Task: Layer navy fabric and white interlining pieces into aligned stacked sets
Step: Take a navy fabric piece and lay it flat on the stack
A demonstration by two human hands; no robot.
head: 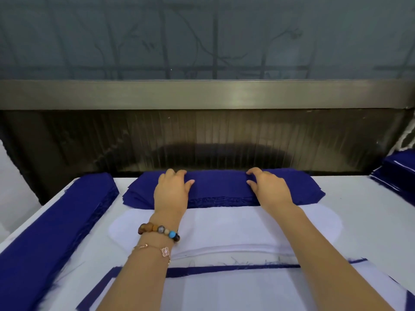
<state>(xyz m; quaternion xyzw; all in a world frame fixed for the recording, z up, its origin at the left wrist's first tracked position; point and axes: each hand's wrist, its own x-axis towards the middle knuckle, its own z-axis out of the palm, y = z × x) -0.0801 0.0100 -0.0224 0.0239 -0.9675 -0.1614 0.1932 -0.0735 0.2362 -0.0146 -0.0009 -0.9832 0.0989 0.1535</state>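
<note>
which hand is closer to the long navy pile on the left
Left. The left hand rests on the middle stack just right of the long navy pile; the right hand lies farther right.
</note>
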